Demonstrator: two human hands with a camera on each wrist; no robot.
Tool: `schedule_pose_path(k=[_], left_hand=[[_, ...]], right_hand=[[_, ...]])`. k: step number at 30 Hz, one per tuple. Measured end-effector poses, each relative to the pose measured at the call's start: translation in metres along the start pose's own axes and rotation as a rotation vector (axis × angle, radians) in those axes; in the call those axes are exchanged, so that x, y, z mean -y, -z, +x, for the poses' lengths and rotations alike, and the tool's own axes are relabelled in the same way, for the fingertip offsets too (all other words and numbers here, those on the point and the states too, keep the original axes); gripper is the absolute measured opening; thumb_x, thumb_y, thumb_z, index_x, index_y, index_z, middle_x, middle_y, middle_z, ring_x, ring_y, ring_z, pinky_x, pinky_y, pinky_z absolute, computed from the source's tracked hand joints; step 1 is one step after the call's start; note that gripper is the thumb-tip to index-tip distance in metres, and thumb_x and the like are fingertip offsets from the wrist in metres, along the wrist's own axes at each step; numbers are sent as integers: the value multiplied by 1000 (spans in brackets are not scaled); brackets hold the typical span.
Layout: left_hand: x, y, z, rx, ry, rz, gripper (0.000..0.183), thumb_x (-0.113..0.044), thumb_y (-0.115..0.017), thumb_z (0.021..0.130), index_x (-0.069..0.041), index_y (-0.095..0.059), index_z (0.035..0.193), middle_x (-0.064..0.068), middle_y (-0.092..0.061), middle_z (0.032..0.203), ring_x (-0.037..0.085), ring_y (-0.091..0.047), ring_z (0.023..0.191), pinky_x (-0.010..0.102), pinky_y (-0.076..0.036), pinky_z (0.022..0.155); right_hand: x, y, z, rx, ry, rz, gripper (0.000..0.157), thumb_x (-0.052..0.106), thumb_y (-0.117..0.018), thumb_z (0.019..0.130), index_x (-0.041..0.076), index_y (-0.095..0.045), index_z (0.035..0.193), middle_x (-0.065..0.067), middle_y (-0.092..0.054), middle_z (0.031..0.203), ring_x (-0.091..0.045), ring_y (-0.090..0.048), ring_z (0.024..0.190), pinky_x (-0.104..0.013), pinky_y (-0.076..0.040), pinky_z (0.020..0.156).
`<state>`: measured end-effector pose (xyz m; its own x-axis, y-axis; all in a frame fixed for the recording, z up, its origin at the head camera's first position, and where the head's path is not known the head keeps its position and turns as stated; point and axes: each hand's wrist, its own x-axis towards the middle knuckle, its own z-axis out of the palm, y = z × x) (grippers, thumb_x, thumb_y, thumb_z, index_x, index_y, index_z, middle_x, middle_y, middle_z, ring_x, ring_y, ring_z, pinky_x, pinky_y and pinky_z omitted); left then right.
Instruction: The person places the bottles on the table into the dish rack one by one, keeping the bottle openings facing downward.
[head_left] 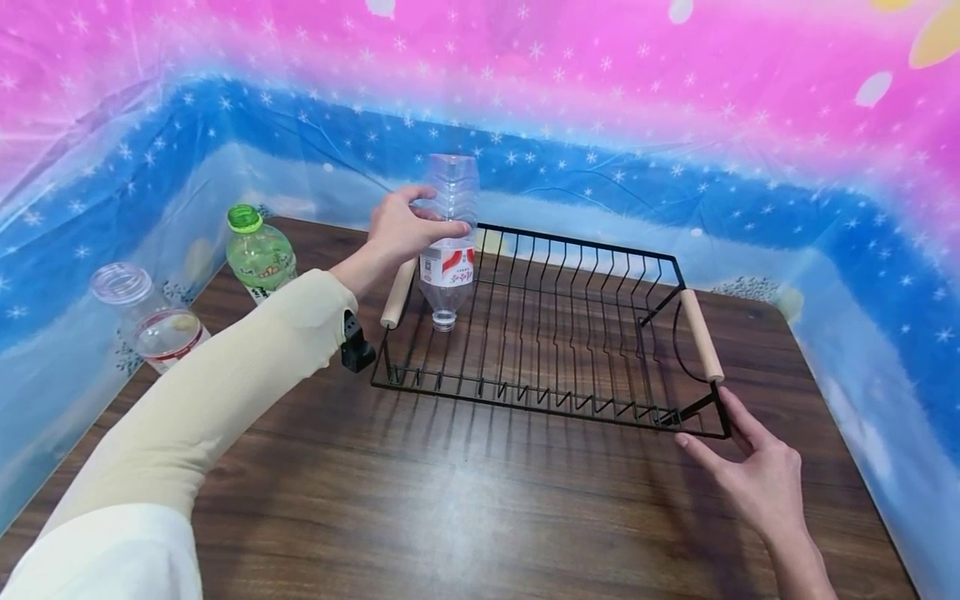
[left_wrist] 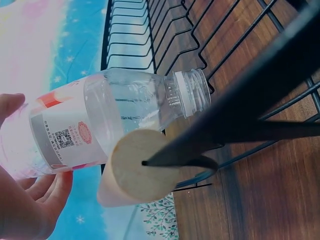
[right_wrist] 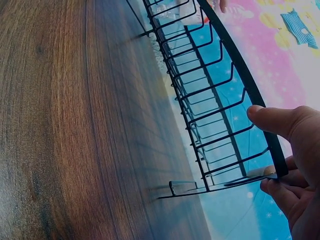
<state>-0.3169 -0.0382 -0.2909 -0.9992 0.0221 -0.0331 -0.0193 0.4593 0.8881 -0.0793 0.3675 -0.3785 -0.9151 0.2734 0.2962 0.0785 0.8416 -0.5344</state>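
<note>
My left hand (head_left: pixel 405 227) grips a clear plastic bottle (head_left: pixel 447 267) with a red and white label, held upside down over the left end of a black wire dish rack (head_left: pixel 570 408). In the left wrist view the bottle's capless neck (left_wrist: pixel 190 92) is close to the rack's wires, beside a wooden handle (left_wrist: pixel 145 160); whether it touches them I cannot tell. My right hand (head_left: pixel 761 479) holds the rack's near right corner. The right wrist view shows the thumb (right_wrist: pixel 272 120) on the black frame bar, with other fingers behind it.
Left of the rack stand a green-capped bottle (head_left: pixel 258 250) and a clear bottle (head_left: pixel 168 329) with a red-edged label, partly behind my left sleeve. The rack rests on a dark wooden table (head_left: pixel 420 508). A pink and blue snowflake cloth (head_left: pixel 570 167) surrounds the table's back and sides.
</note>
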Motion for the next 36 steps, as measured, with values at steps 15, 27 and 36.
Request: schedule_pose_path(k=[15,27,36], left_hand=[[3,-10,7,21,-8,36,81,-39,-83,72,-15,-46,140,10,-65,118,23,-62,103,39,-51,85],[1,-15,17,51,-5,110,86,-43,-83,72,-14,-43,143,10,-64,122,23,-63,103,36,-52,84],[-6,-14,24,91,22,179,86,-45,-81,73,-11,-43,141,9,-62,122,24,-61,103,37,-51,86]], right_hand=[[-1,-2,-1,-6,15,25,79,33,-86,71,21,-50,141,-17,-61,125,-35,-62,105,4,-29,74],[-2,-2,0,-7,9,30,80,33,-86,71,22,-50,141,-17,-62,124,-35,-61,105,4,-29,75],[-3,-3,1,-7,32,38,79,31,-85,72,20,-50,141,-19,-62,123,-37,-61,104,6,-31,74]])
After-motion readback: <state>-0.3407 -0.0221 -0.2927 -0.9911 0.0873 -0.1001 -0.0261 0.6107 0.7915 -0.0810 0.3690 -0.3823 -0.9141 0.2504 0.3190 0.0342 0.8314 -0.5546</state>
